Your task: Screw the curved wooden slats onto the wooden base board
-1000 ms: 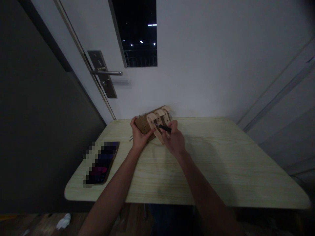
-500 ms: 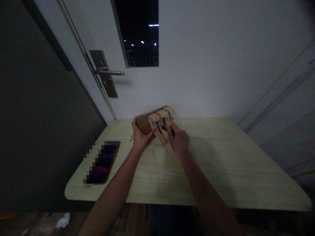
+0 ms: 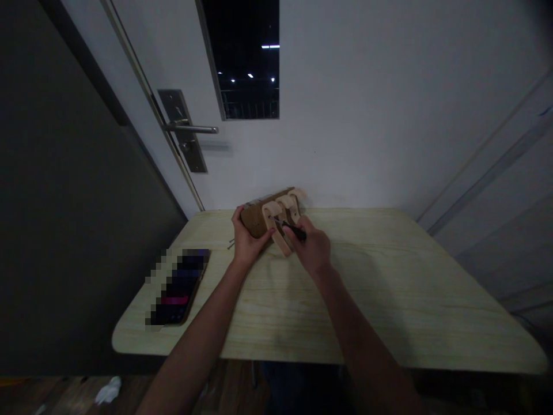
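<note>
Dim light falls on a pale wood-grain surface (image 3: 389,300) pushed against a white wall (image 3: 367,115). On the far left a door stands with a metal handle (image 3: 192,130) sticking out to the right, and beside it is a dark glass pane (image 3: 246,57) showing a few small lights.

At the far side of the surface, close to the wall, lies a brown wooden assembly (image 3: 256,220) with pale arched pieces (image 3: 283,208) fixed along its right side. The left hand (image 3: 246,241) is curled round the assembly's left end, thumb on the far side and fingers on the near side, gripping it firmly. The right hand (image 3: 314,249) is closed round the dark handle of a screwdriver (image 3: 294,230). Its thin shaft points left and far, and the tip meets the nearest arched piece, just beside the left fingertips.

Just left of the left wrist a couple of small dark screws (image 3: 231,243) lie on the surface; they are too small to make out further. Near the left edge, well apart from the hands, a phone (image 3: 179,285) lies flat with its screen partly lit.
</note>
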The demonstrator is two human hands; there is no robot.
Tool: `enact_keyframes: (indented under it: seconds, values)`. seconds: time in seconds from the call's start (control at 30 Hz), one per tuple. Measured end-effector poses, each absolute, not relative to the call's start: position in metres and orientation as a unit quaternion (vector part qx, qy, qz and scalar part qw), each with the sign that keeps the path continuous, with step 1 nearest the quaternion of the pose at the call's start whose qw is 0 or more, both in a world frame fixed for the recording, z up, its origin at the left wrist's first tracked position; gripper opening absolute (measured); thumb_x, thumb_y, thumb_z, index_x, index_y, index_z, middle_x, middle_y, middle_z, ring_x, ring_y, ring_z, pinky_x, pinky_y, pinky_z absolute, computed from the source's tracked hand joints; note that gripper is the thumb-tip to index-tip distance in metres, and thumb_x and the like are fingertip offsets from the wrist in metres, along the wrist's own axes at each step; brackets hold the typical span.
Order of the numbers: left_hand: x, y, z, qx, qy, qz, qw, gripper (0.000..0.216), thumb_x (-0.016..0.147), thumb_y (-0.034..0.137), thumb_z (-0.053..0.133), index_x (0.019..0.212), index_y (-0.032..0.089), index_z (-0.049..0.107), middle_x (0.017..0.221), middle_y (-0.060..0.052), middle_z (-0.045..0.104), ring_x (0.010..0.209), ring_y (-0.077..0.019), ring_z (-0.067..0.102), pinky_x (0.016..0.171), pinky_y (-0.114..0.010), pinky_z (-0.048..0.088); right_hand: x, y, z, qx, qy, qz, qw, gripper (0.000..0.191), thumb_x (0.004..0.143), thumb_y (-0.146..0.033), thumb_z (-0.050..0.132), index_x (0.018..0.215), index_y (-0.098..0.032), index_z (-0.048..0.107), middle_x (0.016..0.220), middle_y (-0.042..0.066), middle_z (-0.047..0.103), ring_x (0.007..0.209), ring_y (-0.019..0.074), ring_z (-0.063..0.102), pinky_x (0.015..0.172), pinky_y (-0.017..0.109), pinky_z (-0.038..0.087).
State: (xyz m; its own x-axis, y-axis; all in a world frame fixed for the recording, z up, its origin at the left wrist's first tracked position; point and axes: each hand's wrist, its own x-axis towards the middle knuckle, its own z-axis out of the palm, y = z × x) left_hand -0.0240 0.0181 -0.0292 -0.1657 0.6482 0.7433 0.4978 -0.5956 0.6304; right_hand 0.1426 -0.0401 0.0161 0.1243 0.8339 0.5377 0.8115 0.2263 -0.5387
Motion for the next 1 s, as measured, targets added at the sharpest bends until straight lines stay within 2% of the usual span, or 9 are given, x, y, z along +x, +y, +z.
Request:
enact_keyframes:
  seconds: [0.2, 0.33, 0.4, 0.57, 0.87, 1.0]
  values:
    - [-0.0233, 0.0183, -0.0299, 0.647, 0.445, 0.616, 0.061, 0.103, 0.055, 0.039, 0.085, 0.136, 0.023, 0.025, 0.136, -0.013, 0.037, 0.131, -0.0290, 0.041, 0.114, -0.046, 0.032, 0.1410, -0.0422, 0.0188, -0.655, -0.638, 0.001, 0.404, 0.035, 0.092, -0.047, 0.046, 0.072, -0.020, 0.058, 0.067, 0.002, 0.068, 0.055, 0.0129, 0.059, 0.050, 0.024, 0.025]
    - [-0.0240, 0.0207, -0.0320, 0.646, 0.440, 0.621, 0.053, 0.103, 0.054, 0.040, 0.086, 0.135, 0.022, 0.025, 0.136, -0.013, 0.037, 0.131, -0.0295, 0.041, 0.114, -0.046, 0.032, 0.1399, -0.0399, 0.0157, -0.629, -0.640, 0.054, 0.438, 0.023, 0.087, -0.044, 0.054, 0.092, -0.022, 0.056, 0.075, 0.002, 0.071, 0.060, 0.0152, 0.063, 0.051, 0.023, 0.031]
    - [-0.0244, 0.0215, -0.0326, 0.645, 0.438, 0.624, 0.050, 0.103, 0.054, 0.040, 0.085, 0.135, 0.022, 0.025, 0.135, -0.013, 0.037, 0.130, -0.0296, 0.041, 0.113, -0.046, 0.032, 0.1402, -0.0380, 0.0135, -0.615, -0.639, 0.084, 0.454, 0.027, 0.081, -0.043, 0.060, 0.098, -0.023, 0.051, 0.077, 0.001, 0.071, 0.063, 0.0168, 0.065, 0.052, 0.022, 0.035]
    - [-0.0243, 0.0204, -0.0315, 0.646, 0.440, 0.621, 0.056, 0.102, 0.054, 0.040, 0.085, 0.135, 0.023, 0.025, 0.135, -0.012, 0.037, 0.128, -0.0291, 0.042, 0.112, -0.046, 0.034, 0.1447, -0.0348, 0.0104, -0.594, -0.659, 0.104, 0.449, 0.018, 0.082, -0.038, 0.057, 0.088, -0.023, 0.049, 0.075, 0.001, 0.069, 0.064, 0.0171, 0.064, 0.054, 0.023, 0.038]
    - [-0.0247, 0.0205, -0.0320, 0.651, 0.439, 0.617, 0.050, 0.102, 0.055, 0.039, 0.085, 0.135, 0.023, 0.025, 0.135, -0.013, 0.037, 0.129, -0.0288, 0.042, 0.112, -0.046, 0.034, 0.1424, -0.0408, 0.0180, -0.657, -0.640, 0.056, 0.395, 0.034, 0.086, -0.050, 0.054, 0.070, -0.021, 0.059, 0.067, 0.003, 0.068, 0.061, 0.0154, 0.061, 0.053, 0.024, 0.031]
    - [-0.0247, 0.0205, -0.0326, 0.654, 0.435, 0.617, 0.049, 0.101, 0.056, 0.039, 0.084, 0.135, 0.023, 0.024, 0.135, -0.013, 0.037, 0.130, -0.0288, 0.041, 0.113, -0.046, 0.033, 0.1410, -0.0412, 0.0173, -0.655, -0.652, 0.056, 0.378, 0.034, 0.090, -0.048, 0.047, 0.078, -0.021, 0.064, 0.074, 0.004, 0.070, 0.065, 0.0169, 0.063, 0.054, 0.025, 0.032]
